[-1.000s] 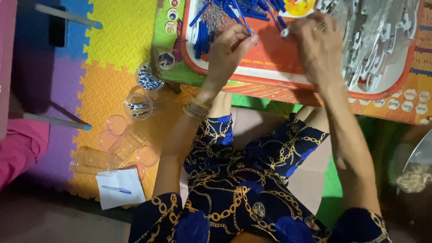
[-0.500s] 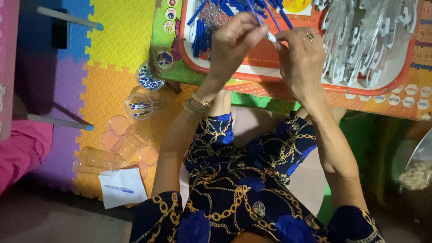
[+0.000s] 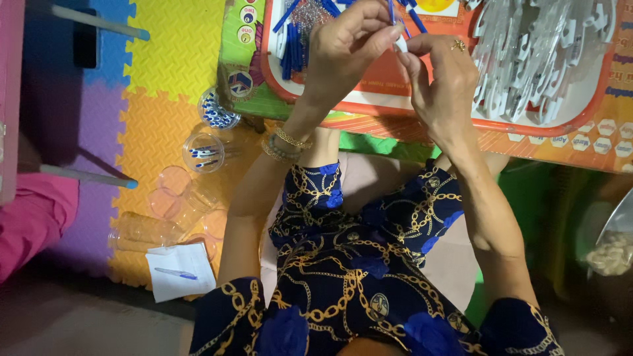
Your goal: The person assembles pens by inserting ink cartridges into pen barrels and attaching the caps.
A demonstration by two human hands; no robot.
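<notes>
Small white piece (image 3: 401,43) mostly covered by fingertips of left hand (image 3: 349,49) and right hand (image 3: 438,82); shape unreadable. Blue pens (image 3: 293,33) and tray (image 3: 422,115) cut by top edge. Cup (image 3: 203,153) contents too small to identify.

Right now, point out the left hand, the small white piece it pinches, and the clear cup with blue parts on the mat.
left hand (image 3: 349,49), head view, back of hand.
small white piece (image 3: 400,43), head view, exposed end.
clear cup (image 3: 203,152), head view, inside bottom.
</notes>
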